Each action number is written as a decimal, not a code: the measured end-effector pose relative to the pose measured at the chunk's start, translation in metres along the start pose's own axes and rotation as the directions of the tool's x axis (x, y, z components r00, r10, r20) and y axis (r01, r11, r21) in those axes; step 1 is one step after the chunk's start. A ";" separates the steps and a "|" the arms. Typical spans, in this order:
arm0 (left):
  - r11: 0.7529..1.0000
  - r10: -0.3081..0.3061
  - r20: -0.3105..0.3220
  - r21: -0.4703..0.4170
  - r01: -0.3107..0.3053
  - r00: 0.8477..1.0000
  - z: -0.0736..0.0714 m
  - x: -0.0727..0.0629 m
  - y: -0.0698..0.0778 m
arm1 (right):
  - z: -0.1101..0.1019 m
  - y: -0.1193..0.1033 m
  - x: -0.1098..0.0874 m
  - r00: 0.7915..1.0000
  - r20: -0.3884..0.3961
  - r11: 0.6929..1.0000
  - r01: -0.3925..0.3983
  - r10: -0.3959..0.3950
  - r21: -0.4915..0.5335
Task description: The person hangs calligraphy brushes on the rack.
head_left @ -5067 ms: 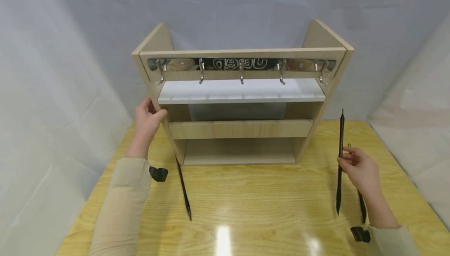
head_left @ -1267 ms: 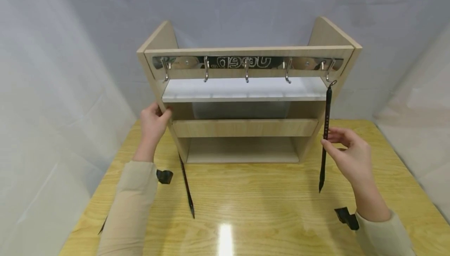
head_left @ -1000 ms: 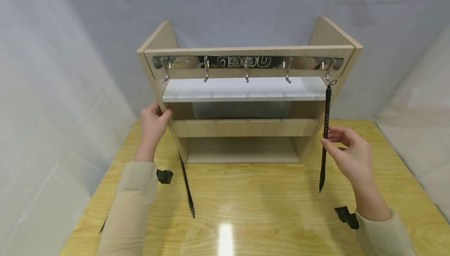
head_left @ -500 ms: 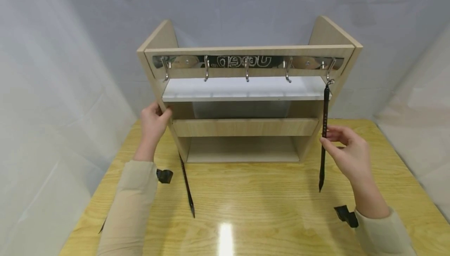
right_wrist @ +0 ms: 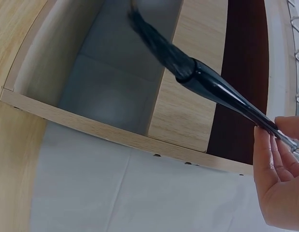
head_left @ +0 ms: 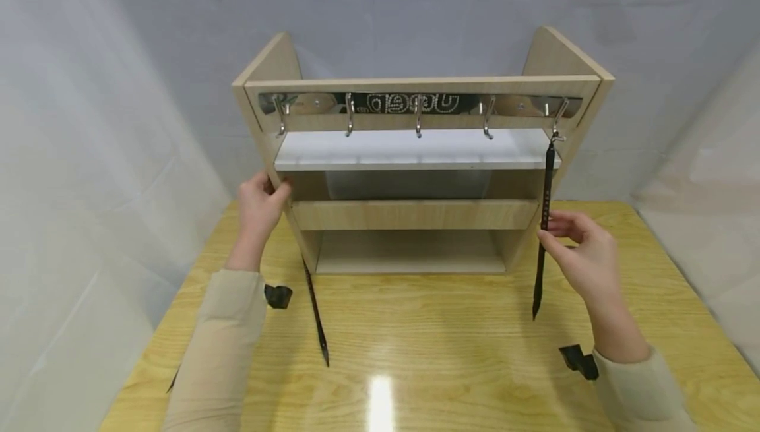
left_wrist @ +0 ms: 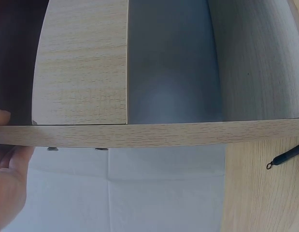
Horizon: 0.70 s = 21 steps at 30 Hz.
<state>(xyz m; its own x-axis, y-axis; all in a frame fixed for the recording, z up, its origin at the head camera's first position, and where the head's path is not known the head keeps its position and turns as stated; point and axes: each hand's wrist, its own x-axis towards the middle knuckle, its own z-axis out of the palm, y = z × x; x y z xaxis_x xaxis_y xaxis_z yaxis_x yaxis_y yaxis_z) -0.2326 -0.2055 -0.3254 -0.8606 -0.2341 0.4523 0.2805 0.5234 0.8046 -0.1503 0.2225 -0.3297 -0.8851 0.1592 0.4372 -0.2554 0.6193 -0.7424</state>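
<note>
My right hand (head_left: 584,250) pinches a black calligraphy brush (head_left: 547,181) between thumb and fingers. The brush is nearly upright, bristles down, and the cord loop at its top overlaps the tip of the rightmost metal hook (head_left: 558,119). Close up in the right wrist view, its dark bristles (right_wrist: 161,46) point away from the hand. On the other side, my left hand (head_left: 258,211) grips the left side panel of a pale wooden shelf (head_left: 415,214), thumb in front and fingers behind. A row of several hooks runs along the shelf's top front board.
Another black brush (head_left: 316,316) lies on the wooden table (head_left: 415,326) by the shelf's left foot; its loop end shows in the left wrist view. A dark brush-like tip (head_left: 173,380) pokes out beside the left sleeve. White sheeting (head_left: 445,16) hangs behind.
My right hand has brought a brush leftward and up to the rightmost hook, and its loop has shifted onto the hook tip. The brush lying at right no longer shows. My left hand keeps its grip.
</note>
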 end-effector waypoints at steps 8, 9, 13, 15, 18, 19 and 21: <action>1.000 0.003 0.000 0.001 -0.003 1.000 0.000 0.000 -0.001 | 0.007 0.006 0.004 1.000 -0.015 1.000 0.026 -0.026 0.015; 1.000 -0.001 0.002 0.003 0.001 1.000 0.000 0.000 -0.001 | 0.008 0.006 0.005 1.000 -0.016 0.999 0.027 -0.027 0.018; 1.000 -0.016 0.006 -0.008 0.016 1.000 0.000 0.000 -0.001 | 0.010 0.008 0.007 1.000 -0.012 1.000 0.018 -0.018 0.024; 1.000 -0.018 0.003 -0.011 0.019 1.000 0.000 0.000 -0.001 | 0.012 0.009 0.008 1.000 -0.009 0.999 0.009 -0.009 0.043; 1.000 -0.010 -0.003 -0.009 0.010 1.000 0.000 0.000 -0.001 | 0.014 0.011 0.010 1.000 -0.005 0.997 -0.013 0.013 0.074; 1.000 -0.008 -0.005 -0.007 0.008 1.000 0.000 0.000 -0.001 | 0.015 0.012 0.011 1.000 -0.002 0.996 -0.021 0.021 0.084; 1.000 -0.004 -0.005 -0.008 0.003 1.000 0.000 0.000 0.000 | 0.017 0.013 0.013 0.999 0.008 0.995 -0.037 0.036 0.094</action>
<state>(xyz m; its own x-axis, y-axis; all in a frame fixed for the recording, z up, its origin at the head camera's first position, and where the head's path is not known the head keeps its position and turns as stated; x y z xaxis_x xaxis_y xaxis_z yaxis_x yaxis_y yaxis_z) -0.2328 -0.2054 -0.3260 -0.8594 -0.2402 0.4515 0.2807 0.5164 0.8090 -0.1715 0.2198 -0.3419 -0.8971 0.1751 0.4056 -0.2577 0.5383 -0.8024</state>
